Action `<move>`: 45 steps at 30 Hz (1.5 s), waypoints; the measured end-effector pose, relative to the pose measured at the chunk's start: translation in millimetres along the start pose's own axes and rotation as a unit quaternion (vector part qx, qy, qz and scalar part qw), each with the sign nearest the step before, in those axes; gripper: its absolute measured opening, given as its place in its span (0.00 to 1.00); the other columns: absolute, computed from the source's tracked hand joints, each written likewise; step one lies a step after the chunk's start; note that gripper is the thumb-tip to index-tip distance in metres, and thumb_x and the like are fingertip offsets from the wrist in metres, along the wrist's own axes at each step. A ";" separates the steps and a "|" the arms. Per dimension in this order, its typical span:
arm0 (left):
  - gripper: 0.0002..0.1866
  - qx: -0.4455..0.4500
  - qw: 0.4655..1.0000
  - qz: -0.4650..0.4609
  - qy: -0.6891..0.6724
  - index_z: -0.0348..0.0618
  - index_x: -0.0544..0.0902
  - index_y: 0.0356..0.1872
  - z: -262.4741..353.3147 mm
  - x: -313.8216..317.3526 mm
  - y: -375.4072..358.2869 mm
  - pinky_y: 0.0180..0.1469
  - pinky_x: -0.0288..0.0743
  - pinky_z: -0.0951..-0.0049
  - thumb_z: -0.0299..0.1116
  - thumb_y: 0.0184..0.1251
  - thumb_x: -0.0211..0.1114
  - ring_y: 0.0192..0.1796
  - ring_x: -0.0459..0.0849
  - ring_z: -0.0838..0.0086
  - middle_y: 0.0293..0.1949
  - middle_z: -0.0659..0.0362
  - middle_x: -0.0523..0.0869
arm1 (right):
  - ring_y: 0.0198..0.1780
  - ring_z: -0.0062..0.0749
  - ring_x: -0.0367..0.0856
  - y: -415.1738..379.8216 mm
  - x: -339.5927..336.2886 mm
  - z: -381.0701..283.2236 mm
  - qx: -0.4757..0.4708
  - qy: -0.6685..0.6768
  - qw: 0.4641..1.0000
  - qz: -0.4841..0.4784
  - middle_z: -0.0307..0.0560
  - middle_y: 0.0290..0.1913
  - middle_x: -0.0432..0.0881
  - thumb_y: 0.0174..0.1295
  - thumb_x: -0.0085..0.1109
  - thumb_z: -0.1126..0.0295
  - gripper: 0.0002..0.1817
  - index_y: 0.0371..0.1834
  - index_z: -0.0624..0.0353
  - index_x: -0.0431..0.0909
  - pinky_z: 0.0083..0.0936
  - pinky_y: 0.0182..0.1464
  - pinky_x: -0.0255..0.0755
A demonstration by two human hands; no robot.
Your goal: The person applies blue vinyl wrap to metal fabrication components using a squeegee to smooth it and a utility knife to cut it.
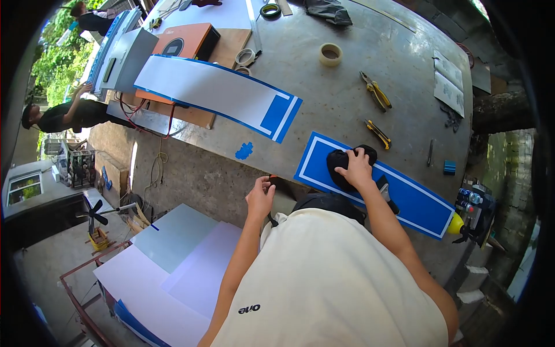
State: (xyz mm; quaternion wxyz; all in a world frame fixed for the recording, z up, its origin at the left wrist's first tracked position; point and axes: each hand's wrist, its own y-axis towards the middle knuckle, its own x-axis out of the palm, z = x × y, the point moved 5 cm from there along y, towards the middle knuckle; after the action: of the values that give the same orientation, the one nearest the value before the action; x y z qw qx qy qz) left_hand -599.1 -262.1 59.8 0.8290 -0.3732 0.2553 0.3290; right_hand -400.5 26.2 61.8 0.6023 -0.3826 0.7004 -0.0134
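Note:
My right hand point(357, 168) rests with bent, spread fingers on a black, soft-looking, two-lobed thing point(341, 165), gripping it from above; its exact kind I cannot make out. It lies on a long blue panel with a white border line point(421, 211), along the near table edge. Beside my right forearm, a silver-and-black tool point(386, 194) sits on that panel, partly covered by the arm. My left hand point(260, 198) is by the table edge, left of the panel, with fingers curled towards the thumb. Whatever it may hold is too small to tell.
On the metal table point(300, 63) lie a curved white panel with blue edging point(214, 89), a tape roll point(330, 55), yellow-handled pliers point(376, 92), a yellow-and-black cutter point(378, 134) and a blue block point(449, 168). An orange box point(185, 41) stands behind. Another person point(75, 113) stands at the far left.

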 end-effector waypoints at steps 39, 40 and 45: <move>0.15 0.408 0.809 -0.410 0.101 0.43 0.89 0.51 210.0 -7.3 333.7 0.55 0.82 0.56 0.33 0.65 0.74 0.54 0.90 0.55 0.47 0.51 0.92 | 0.41 0.45 0.85 95.1 -32.5 -198.1 0.124 0.316 0.893 0.296 0.50 0.41 0.83 0.63 0.66 0.77 0.07 0.44 0.61 0.83 0.39 0.47 0.79; 0.15 0.411 0.806 -0.412 0.104 0.43 0.89 0.51 217.7 -20.0 329.0 0.55 0.82 0.56 0.33 0.65 0.74 0.54 0.90 0.55 0.47 0.51 0.92 | 0.41 0.45 0.85 98.6 -39.1 -207.5 0.127 0.319 0.890 0.300 0.50 0.41 0.83 0.63 0.66 0.77 0.07 0.44 0.61 0.83 0.39 0.47 0.79; 0.13 0.402 0.808 -0.431 0.024 0.41 0.90 0.51 236.9 -63.1 316.3 0.55 0.83 0.61 0.31 0.68 0.69 0.50 0.92 0.55 0.47 0.48 0.93 | 0.46 0.48 0.85 105.8 -72.5 -245.2 0.098 0.225 0.893 0.376 0.52 0.43 0.84 0.64 0.69 0.74 0.07 0.43 0.62 0.84 0.40 0.50 0.79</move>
State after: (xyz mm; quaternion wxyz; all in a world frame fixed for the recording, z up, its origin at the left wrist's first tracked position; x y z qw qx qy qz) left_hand -831.0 61.7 99.3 0.9551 -0.0866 0.1976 -0.2028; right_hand -666.2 32.7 138.6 0.4230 -0.0163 0.9040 0.0595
